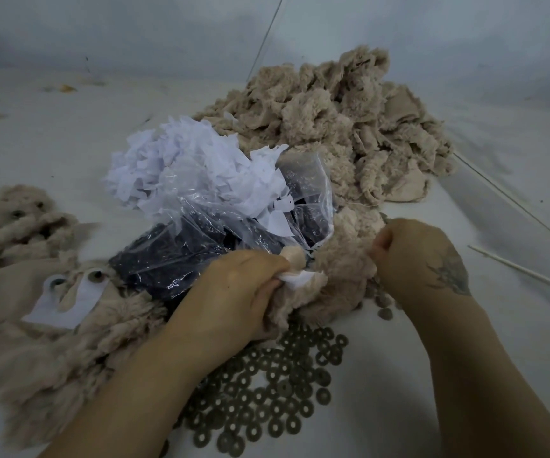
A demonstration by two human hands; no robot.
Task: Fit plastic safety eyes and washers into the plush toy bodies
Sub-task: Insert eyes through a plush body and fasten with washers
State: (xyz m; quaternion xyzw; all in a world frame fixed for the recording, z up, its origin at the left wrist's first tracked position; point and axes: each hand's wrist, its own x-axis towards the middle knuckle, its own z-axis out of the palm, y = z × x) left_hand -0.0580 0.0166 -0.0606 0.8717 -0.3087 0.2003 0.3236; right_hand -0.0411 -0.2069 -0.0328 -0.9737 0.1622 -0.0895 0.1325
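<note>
A beige plush body [339, 259] lies in front of me between both hands. My left hand [234, 292] grips its left part together with a white paper piece [295, 277]. My right hand [422, 259] is curled tight against the plush's right side; what its fingertips hold is hidden. Several dark ring washers [267, 391] lie scattered on the table below the plush. A clear plastic bag [220, 236] of black safety eyes sits just behind my left hand.
A big heap of beige plush bodies [349, 120] rises at the back right. White paper pieces [181, 166] spill from the bag's top. Plush bodies with fitted eyes and white backing [68, 292] lie at the left. Thin white sticks [525, 276] lie at the right.
</note>
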